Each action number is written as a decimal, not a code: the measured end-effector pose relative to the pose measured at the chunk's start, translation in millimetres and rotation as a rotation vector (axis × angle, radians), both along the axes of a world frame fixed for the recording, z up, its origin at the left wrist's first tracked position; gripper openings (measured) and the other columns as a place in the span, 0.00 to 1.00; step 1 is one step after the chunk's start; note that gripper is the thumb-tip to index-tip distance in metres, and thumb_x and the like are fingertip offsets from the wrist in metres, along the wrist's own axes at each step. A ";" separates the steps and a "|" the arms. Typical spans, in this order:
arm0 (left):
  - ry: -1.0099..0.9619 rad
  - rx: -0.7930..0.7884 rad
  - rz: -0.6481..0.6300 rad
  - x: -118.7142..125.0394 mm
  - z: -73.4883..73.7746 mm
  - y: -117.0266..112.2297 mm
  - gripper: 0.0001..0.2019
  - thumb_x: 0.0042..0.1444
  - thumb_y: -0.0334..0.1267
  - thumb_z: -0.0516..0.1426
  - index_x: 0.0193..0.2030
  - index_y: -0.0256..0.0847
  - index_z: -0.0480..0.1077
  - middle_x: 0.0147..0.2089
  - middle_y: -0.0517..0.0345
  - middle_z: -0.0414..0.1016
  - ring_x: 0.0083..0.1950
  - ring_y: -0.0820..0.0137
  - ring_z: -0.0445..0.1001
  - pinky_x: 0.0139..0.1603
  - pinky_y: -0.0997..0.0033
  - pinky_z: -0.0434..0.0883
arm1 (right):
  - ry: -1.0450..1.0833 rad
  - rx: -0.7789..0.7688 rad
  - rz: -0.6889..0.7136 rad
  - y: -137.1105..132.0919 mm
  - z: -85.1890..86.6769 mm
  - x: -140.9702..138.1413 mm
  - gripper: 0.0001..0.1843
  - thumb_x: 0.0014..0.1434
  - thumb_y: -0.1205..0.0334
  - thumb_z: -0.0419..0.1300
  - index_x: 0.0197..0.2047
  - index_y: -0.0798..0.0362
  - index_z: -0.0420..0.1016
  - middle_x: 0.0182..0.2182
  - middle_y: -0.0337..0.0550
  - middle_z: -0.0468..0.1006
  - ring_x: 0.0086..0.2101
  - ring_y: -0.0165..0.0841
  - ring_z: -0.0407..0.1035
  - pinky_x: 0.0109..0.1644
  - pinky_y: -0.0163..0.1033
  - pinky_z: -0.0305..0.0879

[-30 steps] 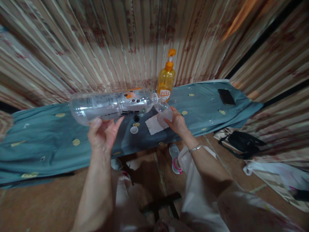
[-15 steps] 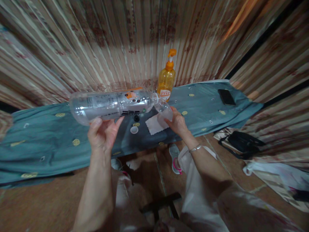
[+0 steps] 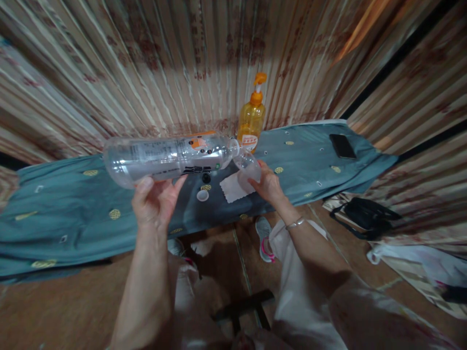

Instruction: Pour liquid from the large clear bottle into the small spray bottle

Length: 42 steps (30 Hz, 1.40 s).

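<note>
My left hand [image 3: 155,199] grips a large clear plastic bottle [image 3: 168,158] from below and holds it almost level, its open mouth pointing right. The mouth meets a small clear bottle [image 3: 248,167], tilted, which my right hand [image 3: 268,187] holds by its lower part. Water lies along the bottom of the large bottle. Both bottles hang above a table covered with a teal cloth [image 3: 73,218]. Below them on the cloth lie a white cap [image 3: 202,195], a small black cap [image 3: 206,178] and a white square of paper [image 3: 235,187].
An orange pump bottle [image 3: 251,119] stands at the back of the table against a striped curtain. A black phone [image 3: 342,146] lies at the right end of the cloth. A black bag [image 3: 368,216] and white plastic bags sit on the floor to the right.
The rear end of the large bottle has risen slightly. The hands and the small bottle have stayed in place.
</note>
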<state>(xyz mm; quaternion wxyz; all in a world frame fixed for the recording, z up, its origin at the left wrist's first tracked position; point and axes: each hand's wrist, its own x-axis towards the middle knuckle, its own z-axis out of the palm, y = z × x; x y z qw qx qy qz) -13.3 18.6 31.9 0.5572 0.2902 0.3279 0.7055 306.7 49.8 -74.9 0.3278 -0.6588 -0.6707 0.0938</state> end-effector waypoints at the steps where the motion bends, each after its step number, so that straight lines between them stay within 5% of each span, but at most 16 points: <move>1: -0.001 -0.001 0.002 0.0 -0.1 0.0 0.12 0.44 0.41 0.71 0.33 0.49 0.74 0.44 0.56 0.87 0.66 0.48 0.80 0.71 0.40 0.77 | -0.003 -0.003 0.000 0.0 0.1 0.1 0.41 0.59 0.65 0.71 0.73 0.60 0.66 0.64 0.67 0.81 0.63 0.56 0.78 0.68 0.62 0.76; 11: 0.096 0.068 -0.007 -6.8 -8.7 7.8 0.21 0.35 0.47 0.76 0.30 0.47 0.71 0.40 0.55 0.86 0.60 0.47 0.83 0.63 0.40 0.83 | 0.011 0.026 0.017 2.1 -4.3 2.0 0.40 0.59 0.65 0.71 0.73 0.57 0.66 0.65 0.65 0.81 0.63 0.56 0.78 0.70 0.63 0.75; 17: 0.187 0.080 0.002 -11.9 -15.0 10.3 0.19 0.43 0.52 0.72 0.34 0.48 0.72 0.42 0.55 0.86 0.60 0.49 0.83 0.61 0.40 0.84 | 0.001 0.031 0.012 2.5 -5.9 3.1 0.40 0.59 0.64 0.71 0.72 0.56 0.66 0.63 0.64 0.81 0.63 0.56 0.78 0.68 0.62 0.76; 42: 0.150 0.091 -0.012 -12.6 -12.9 9.8 0.20 0.39 0.51 0.76 0.30 0.48 0.72 0.40 0.55 0.86 0.58 0.49 0.84 0.61 0.40 0.85 | -0.016 0.044 0.020 2.2 -5.6 3.0 0.39 0.60 0.65 0.70 0.72 0.57 0.66 0.64 0.65 0.81 0.63 0.55 0.78 0.69 0.62 0.76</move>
